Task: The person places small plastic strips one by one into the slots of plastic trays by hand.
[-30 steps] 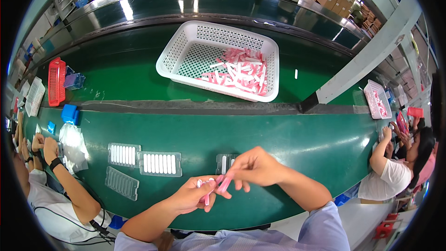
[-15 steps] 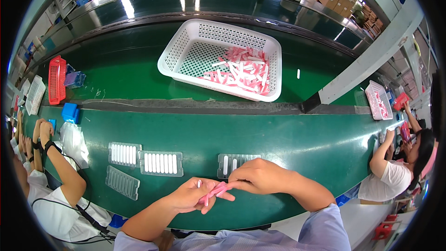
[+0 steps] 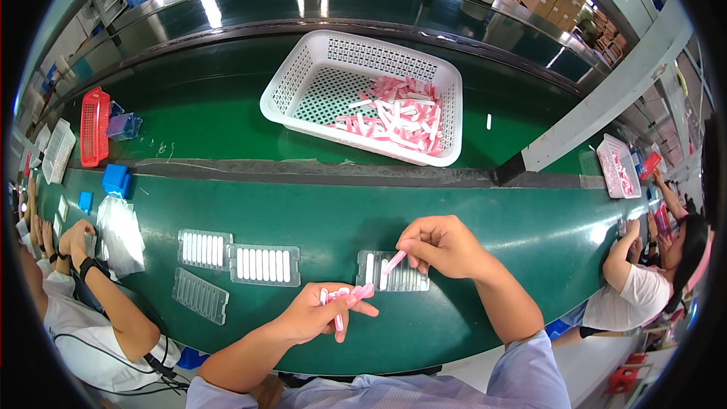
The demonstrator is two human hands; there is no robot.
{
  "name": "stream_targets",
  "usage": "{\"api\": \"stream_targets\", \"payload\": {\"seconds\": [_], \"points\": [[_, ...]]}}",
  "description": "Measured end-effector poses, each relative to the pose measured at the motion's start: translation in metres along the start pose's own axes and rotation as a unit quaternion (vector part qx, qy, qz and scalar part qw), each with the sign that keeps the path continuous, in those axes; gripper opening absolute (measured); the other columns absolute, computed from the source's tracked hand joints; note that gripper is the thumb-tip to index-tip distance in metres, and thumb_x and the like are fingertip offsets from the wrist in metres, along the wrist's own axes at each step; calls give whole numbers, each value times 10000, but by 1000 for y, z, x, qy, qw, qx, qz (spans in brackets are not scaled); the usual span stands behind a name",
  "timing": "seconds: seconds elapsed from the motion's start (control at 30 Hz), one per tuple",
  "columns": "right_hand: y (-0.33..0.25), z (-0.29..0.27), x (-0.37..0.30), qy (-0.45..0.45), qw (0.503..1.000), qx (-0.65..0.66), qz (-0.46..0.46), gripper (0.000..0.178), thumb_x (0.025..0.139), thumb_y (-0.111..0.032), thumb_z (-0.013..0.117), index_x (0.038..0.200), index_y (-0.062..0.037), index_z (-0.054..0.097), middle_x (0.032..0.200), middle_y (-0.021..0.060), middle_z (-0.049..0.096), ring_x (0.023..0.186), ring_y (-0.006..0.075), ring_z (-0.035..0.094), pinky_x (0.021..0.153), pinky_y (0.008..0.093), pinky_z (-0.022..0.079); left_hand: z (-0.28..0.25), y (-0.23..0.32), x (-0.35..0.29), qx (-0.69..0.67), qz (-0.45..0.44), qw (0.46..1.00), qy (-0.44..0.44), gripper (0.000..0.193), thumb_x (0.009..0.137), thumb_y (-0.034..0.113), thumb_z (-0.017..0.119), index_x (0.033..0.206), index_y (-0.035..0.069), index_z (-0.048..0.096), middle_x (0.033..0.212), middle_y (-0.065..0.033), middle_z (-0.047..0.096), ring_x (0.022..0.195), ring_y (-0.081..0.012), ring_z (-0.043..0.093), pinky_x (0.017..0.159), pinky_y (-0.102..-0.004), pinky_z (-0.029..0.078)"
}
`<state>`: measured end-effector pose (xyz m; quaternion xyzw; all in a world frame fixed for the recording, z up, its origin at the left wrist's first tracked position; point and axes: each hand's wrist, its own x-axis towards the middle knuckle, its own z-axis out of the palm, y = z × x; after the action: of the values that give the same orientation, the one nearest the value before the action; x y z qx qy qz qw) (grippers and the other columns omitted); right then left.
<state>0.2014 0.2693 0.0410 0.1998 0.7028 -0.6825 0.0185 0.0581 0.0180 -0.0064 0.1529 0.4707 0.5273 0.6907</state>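
The right hand (image 3: 447,246) has just swung from the left hand (image 3: 312,314) to the clear tray (image 3: 418,282) on the bench (image 3: 492,216), fingers pinching one pink strip (image 3: 393,262), now parted from the bunch (image 3: 361,292) the left fingers clasp. Over the tray's left part it slants, long axis from fingers toward near-left, askew to the slots; contact, can't tell!

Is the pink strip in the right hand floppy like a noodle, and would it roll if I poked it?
The pink strip looks fairly stiff: pinched near one end by the right hand, it sticks out straight. It's probably light, being slim. It may slide rather than roll, as it seems flat.
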Motion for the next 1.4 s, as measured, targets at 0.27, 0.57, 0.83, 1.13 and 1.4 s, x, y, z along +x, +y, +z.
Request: {"api": "stream_targets", "payload": {"seconds": [0.27,0.57,0.83,1.13,1.4], "points": [[5,3,10,-27,999,22,19,140,1028,-98,629,965,20,671,775,54,714,629,88,637,582,231,519,0,6,-2,-5,-2,1000,6,434,1072,287,565,1338,-54,599,1042,-237,747,521,-141,639,420,-224,359],[8,11,24,-102,922,-339,-157,181,863,-89,713,1016,-49,626,828,110,690,760,307,679,669,409,527,1,11,-3,18,-17,999,26,448,1097,300,506,1419,-8,555,1173,-193,727,589,-113,620,527,-215,462],[9,10,28,-68,930,-322,-167,484,834,-175,775,1254,-57,566,806,96,613,756,287,633,707,409,505,-2,9,-3,6,-13,1000,23,442,1096,298,509,1409,-9,565,1160,-194,729,588,-111,625,517,-218,460],[27,4,23,-7,915,-370,-159,660,752,-246,880,1316,-74,582,770,31,542,741,204,564,734,369,466,-2,10,-4,11,-20,1000,17,440,1094,298,510,1412,0,566,1169,-186,730,586,-110,626,504,-210,440],[13,13,15,28,966,-214,-141,477,841,-174,829,1244,-48,606,722,37,545,613,161,525,587,334,452,0,5,0,-8,10,999,29,457,1071,318,570,1361,-34,594,1059,-208,745,560,-138,648,447,-228,408]]}}
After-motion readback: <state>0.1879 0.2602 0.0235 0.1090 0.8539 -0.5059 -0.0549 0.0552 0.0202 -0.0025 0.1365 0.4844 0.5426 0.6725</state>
